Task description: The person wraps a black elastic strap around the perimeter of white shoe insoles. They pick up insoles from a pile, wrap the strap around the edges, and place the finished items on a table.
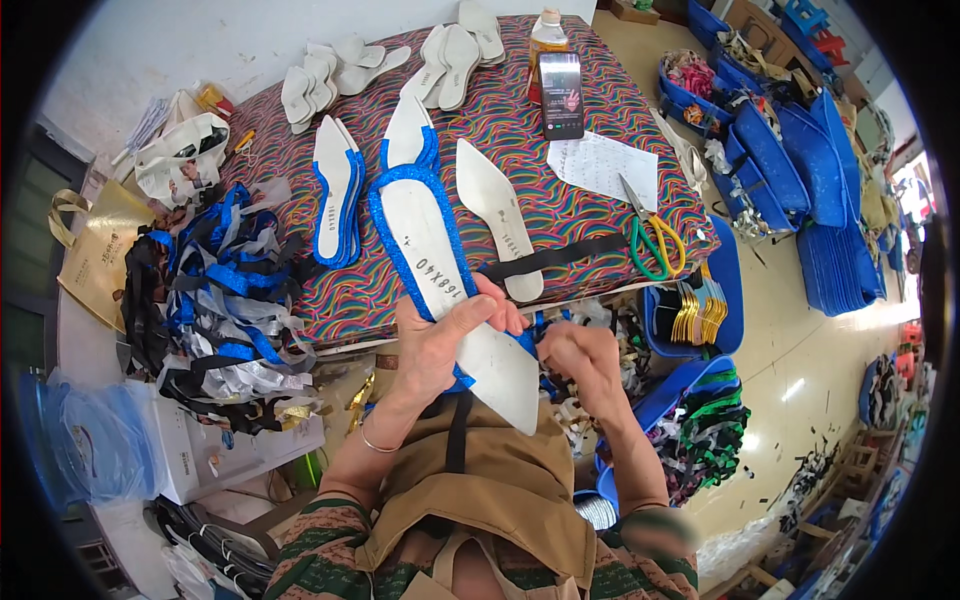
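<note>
My left hand (440, 340) is closed round a pale shoe insole (425, 235), its thumb lying across the top face. The insole slants over the table's front edge, its pointed end toward my lap. A glittery blue edging strip (392, 245) follows the rounded end and part of both sides; the pointed end shows bare. Beside the right edge, my right hand (585, 362) has its fingers curled in, pinching at the blue strip; its fingertips are partly hidden. Just beyond lie a bare insole (497, 205) and stacks of blue-edged insoles (340, 190). A black strip (560, 256) passes behind my left hand.
Scissors (650, 245) with green and yellow handles lie right on the patterned table (500, 110), near a paper sheet (610, 170), phone (561, 95) and bottle (548, 40). Tangled strips (225, 300) hang at the left. Blue bins (690, 400) holding scraps and gold-edged pieces stand at the right.
</note>
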`<state>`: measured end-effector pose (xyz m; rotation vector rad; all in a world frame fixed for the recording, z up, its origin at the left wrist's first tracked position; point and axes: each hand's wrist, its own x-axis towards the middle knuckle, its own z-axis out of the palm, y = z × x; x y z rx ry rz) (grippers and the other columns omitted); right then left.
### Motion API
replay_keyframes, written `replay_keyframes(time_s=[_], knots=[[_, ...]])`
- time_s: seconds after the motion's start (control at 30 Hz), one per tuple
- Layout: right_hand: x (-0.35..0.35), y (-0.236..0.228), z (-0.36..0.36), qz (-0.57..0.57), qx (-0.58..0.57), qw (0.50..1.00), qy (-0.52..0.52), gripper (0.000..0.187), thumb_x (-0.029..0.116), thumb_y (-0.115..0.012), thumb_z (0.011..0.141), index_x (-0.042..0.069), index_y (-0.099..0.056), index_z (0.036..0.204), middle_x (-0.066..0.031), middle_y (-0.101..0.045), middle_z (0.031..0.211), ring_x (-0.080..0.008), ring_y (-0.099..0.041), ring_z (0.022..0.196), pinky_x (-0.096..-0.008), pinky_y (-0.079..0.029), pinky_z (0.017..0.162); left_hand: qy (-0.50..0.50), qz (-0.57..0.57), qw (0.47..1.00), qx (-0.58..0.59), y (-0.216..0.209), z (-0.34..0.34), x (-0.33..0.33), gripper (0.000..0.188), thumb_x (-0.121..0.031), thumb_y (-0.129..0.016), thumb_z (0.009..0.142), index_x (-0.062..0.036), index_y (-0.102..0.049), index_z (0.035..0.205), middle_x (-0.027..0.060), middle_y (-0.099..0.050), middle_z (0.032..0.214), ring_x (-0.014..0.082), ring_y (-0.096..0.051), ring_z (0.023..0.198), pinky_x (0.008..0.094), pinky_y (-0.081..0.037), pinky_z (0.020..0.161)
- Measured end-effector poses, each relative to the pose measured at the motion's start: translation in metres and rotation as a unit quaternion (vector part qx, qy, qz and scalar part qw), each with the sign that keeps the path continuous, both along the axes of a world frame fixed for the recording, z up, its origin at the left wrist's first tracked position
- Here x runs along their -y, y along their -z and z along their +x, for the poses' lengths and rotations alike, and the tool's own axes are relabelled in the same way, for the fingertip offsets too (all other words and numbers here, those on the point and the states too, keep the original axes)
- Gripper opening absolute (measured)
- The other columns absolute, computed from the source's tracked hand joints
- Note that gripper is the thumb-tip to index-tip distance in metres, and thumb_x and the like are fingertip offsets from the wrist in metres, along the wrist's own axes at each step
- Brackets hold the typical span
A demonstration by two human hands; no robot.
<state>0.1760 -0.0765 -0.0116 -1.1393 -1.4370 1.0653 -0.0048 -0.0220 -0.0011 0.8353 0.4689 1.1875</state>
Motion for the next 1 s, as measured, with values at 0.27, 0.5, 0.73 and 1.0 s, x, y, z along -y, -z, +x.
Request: replay_keyframes(time_s=[0.27,0.5,0.73,1.0], knots=[[0.002,0.004,-0.017,-0.016,0.04,0.999,-0.002,0.025,0.004,-0.062,0.086,-0.001,-0.048,0.066,0.0007,-0.035,0.055,-0.005,-0.03,0.055,-0.027,-0.026,0.046,0.029,0.025,0.995,-0.093,-0.007,-0.007,0.003,0.021,0.006,-0.062,0.085,0.0062,-0.059,0.106,0.0184,-0.068,0.093,0.0252,-0.069,0.087,0.0378,-0.056,0.08],[0.011,0.021,-0.025,0.039,0.086,0.994,0.052,0.025,0.001,-0.064,0.083,-0.001,-0.048,0.064,-0.0026,-0.039,0.055,-0.0058,-0.033,0.052,-0.0272,-0.028,0.045,0.087,-0.027,0.992,-0.091,0.004,-0.016,0.003,0.018,0.006,-0.064,0.084,0.0045,-0.061,0.101,0.0164,-0.069,0.092,0.023,-0.069,0.087,0.0359,-0.056,0.079],[-0.017,-0.014,-0.019,-0.026,-0.05,0.993,0.1,0.025,0.011,-0.058,0.091,0.0,-0.058,0.069,0.0034,-0.048,0.059,-0.0035,-0.039,0.057,-0.0216,-0.029,0.051,0.087,-0.023,0.975,-0.203,0.007,-0.013,0.021,0.018,-0.002,-0.067,0.085,0.0038,-0.06,0.101,0.0128,-0.07,0.083,0.0192,-0.07,0.08,0.0292,-0.054,0.07],[-0.043,-0.018,-0.019,0.009,-0.072,0.997,0.035,0.015,0.009,-0.059,0.091,-0.004,-0.06,0.083,0.0018,-0.053,0.068,-0.0033,-0.043,0.065,-0.0236,-0.037,0.055,0.11,0.038,0.954,-0.276,0.026,-0.015,0.041,0.018,-0.007,-0.066,0.089,0.0036,-0.058,0.101,0.0109,-0.069,0.087,0.0178,-0.069,0.082,0.0304,-0.054,0.073]])
